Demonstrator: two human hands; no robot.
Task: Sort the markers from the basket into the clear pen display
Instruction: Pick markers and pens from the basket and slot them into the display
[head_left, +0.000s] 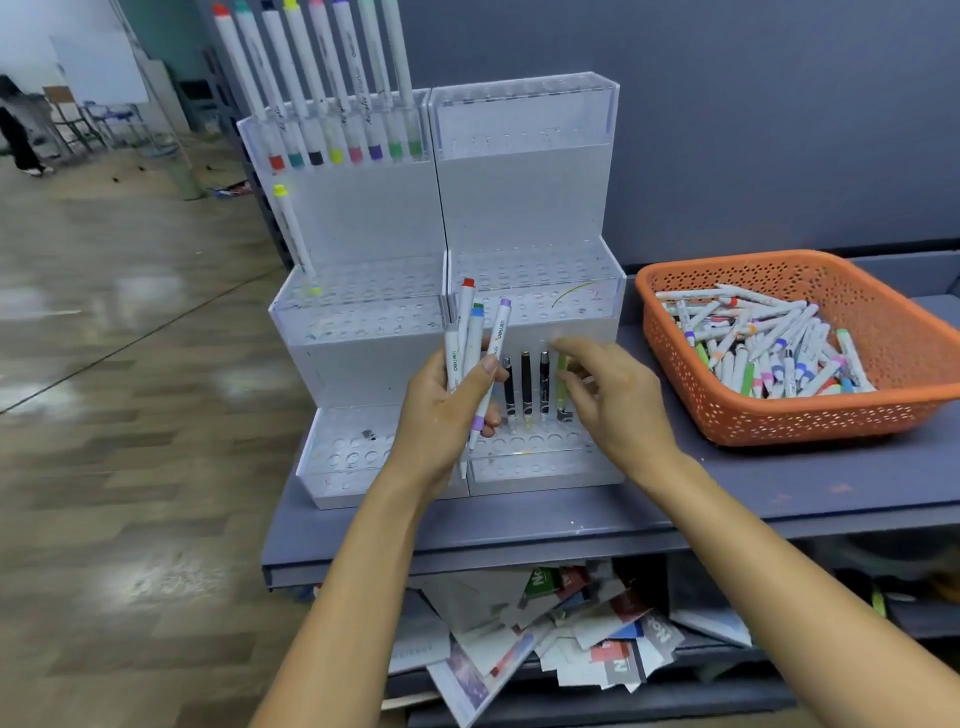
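A tiered clear pen display (524, 208) stands on the grey shelf. Its top row holds several white markers (332, 104) with coloured caps; one yellow-capped marker (293, 234) stands alone on the middle tier. My left hand (441, 410) grips a bunch of white markers (475, 353) with red, green, blue and purple caps, held upright in front of the display. My right hand (613, 395) pinches a green marker (562, 374) standing in the lowest tier beside three black pens (525, 384). The orange basket (883, 421) at right holds several more markers (769, 343).
The grey shelf (727, 499) ends at its front edge just below the display. Loose papers and booklets (561, 639) are piled on the lower shelf. A wooden floor (130, 364) lies to the left, a dark wall (727, 130) behind.
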